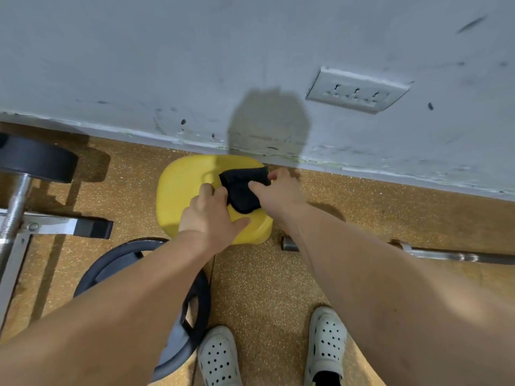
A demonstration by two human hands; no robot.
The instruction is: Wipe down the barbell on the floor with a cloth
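Head view, read left to right with the yellow stool [181, 196] as landmark. Left of the stool stands a loaded rack bar with a black weight plate [36, 160]; just in front of the stool, a second dark plate [145, 274] lies flat on the floor [259, 288]. On the stool seat, the left hand [211, 215] rests with its fingers bent around the near edge of the black cloth [243, 188], while the right hand [281, 190] pinches the cloth's far right corner; both hands are closed on fabric, apparently to gather or fold it from the seat into a usable wiping pad. The barbell [446, 256] lies on the floor to the right of the stool, its end sleeve [288, 243] just beside the stool's front corner and beneath the right forearm. Neither hand touches the barbell; wiping has evidently not begun.
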